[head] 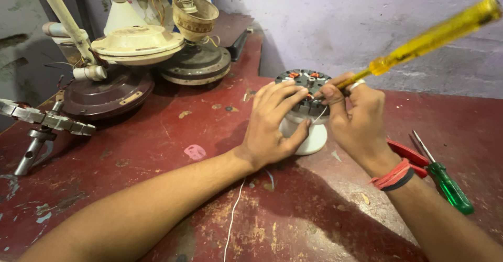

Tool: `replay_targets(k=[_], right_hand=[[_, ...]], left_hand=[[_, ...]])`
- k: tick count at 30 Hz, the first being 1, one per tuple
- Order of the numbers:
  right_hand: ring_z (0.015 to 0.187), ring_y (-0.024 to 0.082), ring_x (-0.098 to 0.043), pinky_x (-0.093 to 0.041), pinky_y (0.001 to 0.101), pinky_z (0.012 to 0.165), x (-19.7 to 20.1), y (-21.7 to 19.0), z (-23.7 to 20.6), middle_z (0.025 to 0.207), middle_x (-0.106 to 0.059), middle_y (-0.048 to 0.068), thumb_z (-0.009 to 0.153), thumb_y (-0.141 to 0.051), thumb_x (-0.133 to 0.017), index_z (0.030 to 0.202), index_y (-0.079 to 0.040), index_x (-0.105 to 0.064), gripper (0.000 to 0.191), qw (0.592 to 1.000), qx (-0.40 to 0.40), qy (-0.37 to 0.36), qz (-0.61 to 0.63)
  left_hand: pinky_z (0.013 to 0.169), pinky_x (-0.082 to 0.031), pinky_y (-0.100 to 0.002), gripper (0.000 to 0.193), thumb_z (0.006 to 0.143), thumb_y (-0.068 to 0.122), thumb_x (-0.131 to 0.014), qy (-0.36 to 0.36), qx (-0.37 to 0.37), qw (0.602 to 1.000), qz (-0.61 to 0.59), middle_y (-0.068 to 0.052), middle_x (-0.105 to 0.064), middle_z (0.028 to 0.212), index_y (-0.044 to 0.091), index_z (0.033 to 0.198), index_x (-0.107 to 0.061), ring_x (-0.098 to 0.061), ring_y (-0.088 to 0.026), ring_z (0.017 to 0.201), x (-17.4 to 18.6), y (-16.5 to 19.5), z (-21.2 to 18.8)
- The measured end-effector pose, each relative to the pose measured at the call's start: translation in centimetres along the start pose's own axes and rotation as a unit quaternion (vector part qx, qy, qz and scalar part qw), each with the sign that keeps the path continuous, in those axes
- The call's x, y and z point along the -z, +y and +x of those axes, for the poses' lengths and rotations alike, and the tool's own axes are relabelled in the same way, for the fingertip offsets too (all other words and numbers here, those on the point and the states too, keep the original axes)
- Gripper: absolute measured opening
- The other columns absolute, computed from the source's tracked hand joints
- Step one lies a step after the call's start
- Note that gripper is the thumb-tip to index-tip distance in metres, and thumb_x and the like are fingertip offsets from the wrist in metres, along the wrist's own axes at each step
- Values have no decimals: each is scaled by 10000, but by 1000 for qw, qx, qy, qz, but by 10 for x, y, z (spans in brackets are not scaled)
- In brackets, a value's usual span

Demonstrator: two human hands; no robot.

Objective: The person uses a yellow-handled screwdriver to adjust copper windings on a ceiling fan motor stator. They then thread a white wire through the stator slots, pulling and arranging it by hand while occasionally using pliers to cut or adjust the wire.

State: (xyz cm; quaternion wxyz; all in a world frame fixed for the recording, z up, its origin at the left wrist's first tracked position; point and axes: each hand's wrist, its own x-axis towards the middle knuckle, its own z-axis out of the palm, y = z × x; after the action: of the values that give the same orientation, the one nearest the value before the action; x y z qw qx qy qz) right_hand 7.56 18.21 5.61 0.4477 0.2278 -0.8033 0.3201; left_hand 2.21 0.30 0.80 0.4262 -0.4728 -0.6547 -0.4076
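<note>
A small fan motor (pixel 302 80) with a dark winding core and orange wire ends sits on a white round housing (pixel 313 141) on the red table (pixel 157 136). My left hand (pixel 272 126) wraps around the housing, its fingers resting on the core's near edge. My right hand (pixel 356 120) holds a yellow-handled screwdriver (pixel 435 36), whose tip is hidden behind my fingers at the core. A thin white wire (pixel 233 215) trails from the motor toward me.
Several brown and cream ceiling fan motor bodies (pixel 136 45) are stacked at the back left. A metal puller tool (pixel 39 120) lies at the left edge. A green-handled screwdriver (pixel 448 186) and red-handled pliers (pixel 408 153) lie to the right, partly under my right wrist.
</note>
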Motion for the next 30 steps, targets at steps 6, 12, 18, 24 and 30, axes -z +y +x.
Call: replay_targets(k=[6,12,18,24,30], right_hand=[[689,110,-690,-556,268,598,12,2,31,783,-748,85,1009,-115,-645,1008,40,-725,174,983,-126,-131,9],[724,103,-681,-562,281,631,13,5,44,827,-758,84,983,-131,-652,1020,24,-732,178,968,-178,-175,33],[702,139,-666,-550,340,602,8,7,53,792,-750,115,970,-150,-680,1020,30,-741,197,953,-225,-200,-29],[663,128,-660,-541,328,607,5,8,59,778,-756,85,956,-199,-682,997,7,-769,228,939,-271,-209,-43],[541,175,-623,-530,338,524,18,21,64,693,-693,119,1005,-128,-606,907,36,-709,217,922,-324,-155,147]], left_hand=[[1229,-354,-494,511,862,191,-759,2,9,1000,0,-142,-632,1335,32,1325,-610,-552,-323,1368,1,1,0],[1238,-351,-504,506,848,191,-739,1,17,1000,-5,-153,-638,1326,22,1305,-606,-563,-327,1363,2,3,2],[1253,-343,-509,519,856,188,-723,2,23,1000,-6,-161,-632,1338,15,1327,-589,-553,-337,1383,1,2,-1],[1251,-343,-512,537,856,186,-715,-4,16,1000,-2,-171,-620,1345,14,1348,-584,-547,-342,1385,3,3,-1],[1244,-335,-517,587,841,212,-701,-20,15,1000,1,-185,-591,1371,10,1373,-555,-528,-351,1382,6,3,2]])
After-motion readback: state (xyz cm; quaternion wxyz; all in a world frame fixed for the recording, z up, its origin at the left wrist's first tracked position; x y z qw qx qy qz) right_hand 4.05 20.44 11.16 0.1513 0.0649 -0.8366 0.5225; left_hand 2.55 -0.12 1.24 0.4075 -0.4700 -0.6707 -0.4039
